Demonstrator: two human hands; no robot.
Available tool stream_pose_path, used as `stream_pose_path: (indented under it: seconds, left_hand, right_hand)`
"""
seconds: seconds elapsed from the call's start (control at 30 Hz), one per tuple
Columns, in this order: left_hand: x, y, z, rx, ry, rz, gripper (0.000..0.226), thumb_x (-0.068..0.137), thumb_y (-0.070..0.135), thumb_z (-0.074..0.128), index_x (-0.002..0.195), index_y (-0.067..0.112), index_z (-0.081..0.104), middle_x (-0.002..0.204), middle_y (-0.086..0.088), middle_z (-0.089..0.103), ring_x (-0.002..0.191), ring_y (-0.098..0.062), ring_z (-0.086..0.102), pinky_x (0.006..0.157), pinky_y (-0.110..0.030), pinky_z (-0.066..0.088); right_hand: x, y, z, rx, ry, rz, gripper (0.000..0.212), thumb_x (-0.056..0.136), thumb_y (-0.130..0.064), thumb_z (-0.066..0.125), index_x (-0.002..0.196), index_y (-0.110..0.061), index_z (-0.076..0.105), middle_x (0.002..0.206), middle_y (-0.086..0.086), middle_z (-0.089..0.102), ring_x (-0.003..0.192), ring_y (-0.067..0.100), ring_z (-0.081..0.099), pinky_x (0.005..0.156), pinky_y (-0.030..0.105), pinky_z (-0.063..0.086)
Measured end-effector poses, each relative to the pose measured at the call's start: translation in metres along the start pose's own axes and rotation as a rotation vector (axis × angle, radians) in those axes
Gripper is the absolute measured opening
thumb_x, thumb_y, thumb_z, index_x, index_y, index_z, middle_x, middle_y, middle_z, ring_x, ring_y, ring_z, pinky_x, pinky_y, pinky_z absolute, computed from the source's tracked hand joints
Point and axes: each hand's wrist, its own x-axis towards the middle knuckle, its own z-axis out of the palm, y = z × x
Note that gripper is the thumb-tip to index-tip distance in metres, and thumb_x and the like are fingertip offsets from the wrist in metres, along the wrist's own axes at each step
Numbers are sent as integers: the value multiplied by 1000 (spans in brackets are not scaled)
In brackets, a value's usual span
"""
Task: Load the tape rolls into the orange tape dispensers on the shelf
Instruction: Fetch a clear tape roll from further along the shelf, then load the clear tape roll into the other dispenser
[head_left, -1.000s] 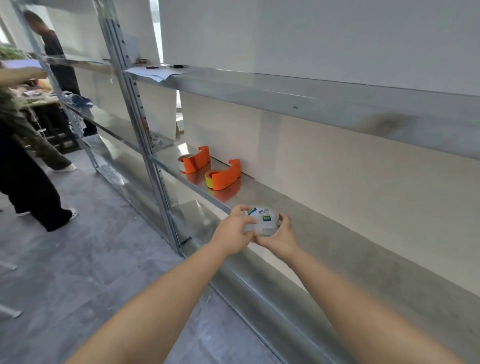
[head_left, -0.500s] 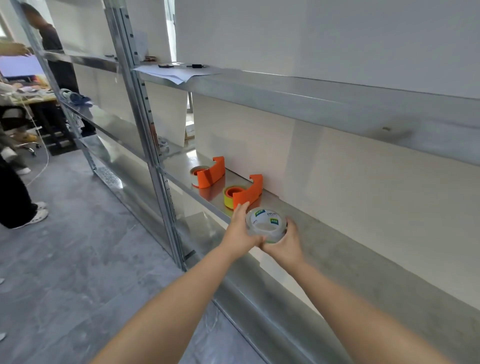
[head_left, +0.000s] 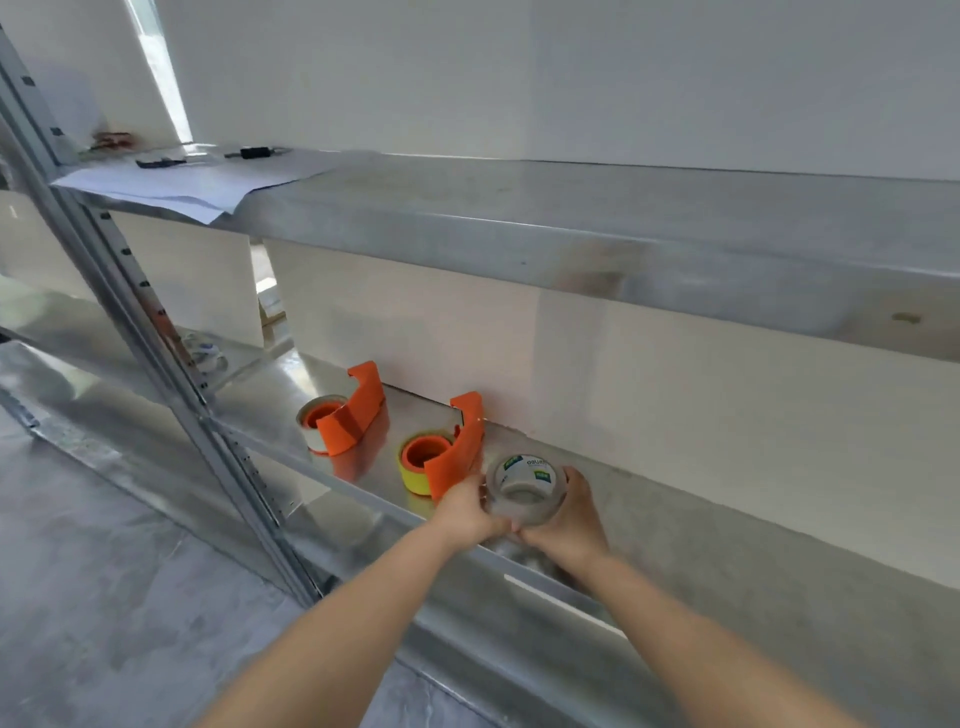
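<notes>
Since the earlier frame the clear tape roll (head_left: 525, 489) has travelled up and along the shelf, and now sits just to the right of the near orange dispenser (head_left: 457, 451), almost touching it, where before it was held lower and short of it. The view has closed in as well, so the people on the floor to the left have dropped out of sight.

The roll is held on edge, tilted, its printed core label facing up, above the metal shelf (head_left: 727, 545). The left hand (head_left: 467, 512) wraps the roll's left rim and the right hand (head_left: 574, 512) cups the right rim, both closed on it.

It looks light and rigid: a stiff core wound with smooth, glossy tape, probably a little slick on the outer face. The safest hold is likely across the outer circumference or with fingers through the core, leaving the loose end free.

The near orange dispenser already carries a yellow roll (head_left: 413, 475). Beyond it, further left, the far orange dispenser (head_left: 350, 415) holds a pale roll (head_left: 311, 421). Above the near orange dispenser, the upper shelf (head_left: 623, 228) carries paper sheets (head_left: 197, 187) at its left end
</notes>
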Motion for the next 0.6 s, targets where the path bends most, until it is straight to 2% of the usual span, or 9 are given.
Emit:
stream_pose_path:
  seconds: [0.17,0.23,0.27,0.37,0.4,0.47,0.53,0.6]
  left_hand:
    - [20,-15,-1,15,-134,51,71,59,23,74,124,7,50,118,-13,66,110,-26,63,96,-42,52]
    - [23,-18,-4,46,-166,75,72,57,25,68,124,7,49,118,-12,66,110,-27,63,95,-41,52]
    - [27,-20,-12,93,-204,100,68,60,24,67,124,7,49,118,-13,66,110,-27,63,95,-40,52]
    - [28,-12,-18,195,-223,184,52,76,19,65,124,7,48,121,-12,63,113,-28,59,86,-22,46]
    - [29,-8,-23,206,-212,236,52,80,17,63,128,7,46,125,-10,60,116,-26,57,83,-19,42]
    - [29,-6,-38,230,-153,332,57,85,17,58,137,8,37,136,-10,52,123,-26,52,90,-23,43]
    - [34,-8,-58,226,-141,411,61,84,9,53,142,11,33,141,-11,49,125,-29,51,95,-24,40]
    - [40,-10,-85,189,-110,463,66,80,3,50,143,17,34,139,-5,51,122,-27,53,92,-22,40]
  right_hand:
    - [-2,-1,4,-94,58,68,87,28,-40,81,105,-21,43,106,1,57,93,16,62,78,31,56]
    - [-2,0,3,-166,43,80,89,31,-41,78,110,-21,42,110,1,58,100,19,60,84,33,54]
    - [-3,-4,7,-215,61,89,93,33,-44,76,116,-20,41,117,1,56,106,21,58,92,36,50]
    - [-7,-12,7,-301,41,102,112,43,-51,73,138,-16,25,142,4,41,131,21,41,118,41,20]
    - [-10,-17,10,-305,92,96,115,47,-53,74,142,-16,20,146,3,36,136,19,34,121,38,8]
    - [-13,-37,20,-301,249,28,110,55,-57,71,143,-17,21,148,1,33,140,16,28,119,34,-3]
    - [-16,-67,36,-289,331,-50,102,54,-61,60,140,-16,30,146,2,37,139,17,31,117,33,-2]
    - [-9,-97,54,-283,303,-119,95,54,-57,54,137,-13,37,143,5,43,136,19,36,119,33,10]
